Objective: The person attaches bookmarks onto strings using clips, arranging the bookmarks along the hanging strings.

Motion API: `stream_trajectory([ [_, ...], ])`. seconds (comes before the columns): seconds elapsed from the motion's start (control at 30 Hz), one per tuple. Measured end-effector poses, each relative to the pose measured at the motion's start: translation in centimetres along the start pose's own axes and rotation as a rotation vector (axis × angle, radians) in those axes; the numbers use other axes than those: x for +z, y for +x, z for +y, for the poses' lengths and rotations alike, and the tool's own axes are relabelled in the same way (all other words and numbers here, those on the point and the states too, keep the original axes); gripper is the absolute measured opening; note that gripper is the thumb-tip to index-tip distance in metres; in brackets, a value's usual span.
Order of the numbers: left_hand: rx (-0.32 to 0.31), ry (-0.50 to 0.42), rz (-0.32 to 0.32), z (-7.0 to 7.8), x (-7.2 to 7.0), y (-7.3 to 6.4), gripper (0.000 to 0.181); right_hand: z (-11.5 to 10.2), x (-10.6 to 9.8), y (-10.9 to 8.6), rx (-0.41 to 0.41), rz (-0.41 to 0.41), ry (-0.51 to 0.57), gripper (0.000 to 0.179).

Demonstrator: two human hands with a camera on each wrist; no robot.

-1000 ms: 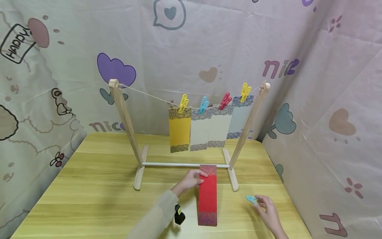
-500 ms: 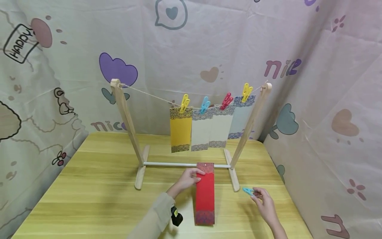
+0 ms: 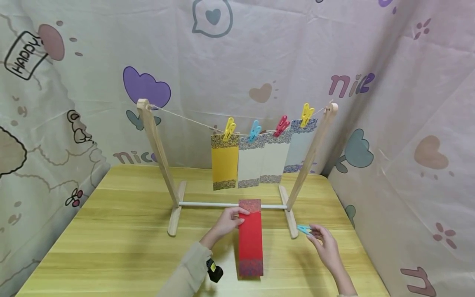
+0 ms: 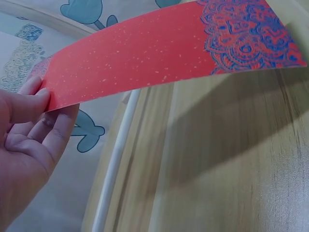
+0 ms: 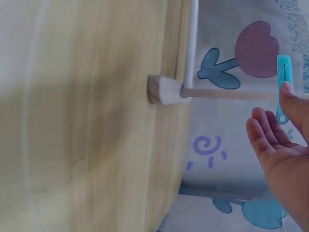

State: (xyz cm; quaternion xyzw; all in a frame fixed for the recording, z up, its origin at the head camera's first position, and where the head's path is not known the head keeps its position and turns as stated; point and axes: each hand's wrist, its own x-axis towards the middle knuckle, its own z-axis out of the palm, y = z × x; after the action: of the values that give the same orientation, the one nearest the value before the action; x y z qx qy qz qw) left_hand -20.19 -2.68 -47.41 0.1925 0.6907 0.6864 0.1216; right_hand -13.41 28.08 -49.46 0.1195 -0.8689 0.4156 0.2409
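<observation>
A long red card [image 3: 250, 239] with patterned ends is pinched near its upper left edge by my left hand [image 3: 224, 223]. In the left wrist view the red card [image 4: 130, 58] is held up off the table, thumb on one face and fingers behind. My right hand [image 3: 326, 246] pinches a light blue clothespin [image 3: 304, 229] to the right of the card; the right wrist view shows the clothespin [image 5: 284, 89] under the thumb. Behind them a string [image 3: 185, 119] carries a yellow card [image 3: 224, 165], two white cards [image 3: 249, 163] and a pale blue card [image 3: 299, 144], each clipped by a clothespin.
A wooden stand with a left post [image 3: 157, 152], a right post [image 3: 309, 161] and a white lower bar [image 3: 208, 204] stands on the wooden table [image 3: 111, 231]. The stand's right foot [image 3: 291, 222] is near the right hand. A printed curtain [image 3: 208, 62] hangs behind.
My left hand has carried the red card slightly left and up in the head view. My right hand has moved up and left with the light blue clothespin.
</observation>
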Motion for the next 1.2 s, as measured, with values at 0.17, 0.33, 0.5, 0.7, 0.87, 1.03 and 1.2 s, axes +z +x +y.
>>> stream_trajectory([
  [0.17,0.002,-0.015,0.014,0.2,-0.3,-0.2,0.024,-1.8,0.4,1.1,-0.030,-0.002,0.043,0.028],
  [0.33,0.003,-0.001,0.038,0.7,-0.5,-0.4,0.022,-4.1,0.7,2.3,-0.054,-0.012,0.037,0.028],
  [0.5,0.021,0.036,0.053,0.9,-0.8,-0.6,0.022,-6.1,0.9,3.2,-0.077,-0.042,0.050,0.027],
  [0.7,0.050,0.068,0.080,1.7,-1.1,-1.0,0.022,-7.6,1.1,4.3,-0.121,-0.060,0.071,0.027],
  [0.87,0.051,0.078,0.082,2.5,-1.4,-1.3,0.022,-8.6,1.3,5.2,-0.156,-0.070,0.056,0.028],
  [1.03,0.060,0.080,0.094,2.7,-1.7,-1.4,0.021,-9.4,1.4,6.0,-0.158,-0.077,0.055,0.027],
  [1.2,0.056,0.058,0.133,1.6,-2.6,-1.2,0.021,-10.1,1.5,6.7,-0.167,-0.080,0.067,0.028],
])
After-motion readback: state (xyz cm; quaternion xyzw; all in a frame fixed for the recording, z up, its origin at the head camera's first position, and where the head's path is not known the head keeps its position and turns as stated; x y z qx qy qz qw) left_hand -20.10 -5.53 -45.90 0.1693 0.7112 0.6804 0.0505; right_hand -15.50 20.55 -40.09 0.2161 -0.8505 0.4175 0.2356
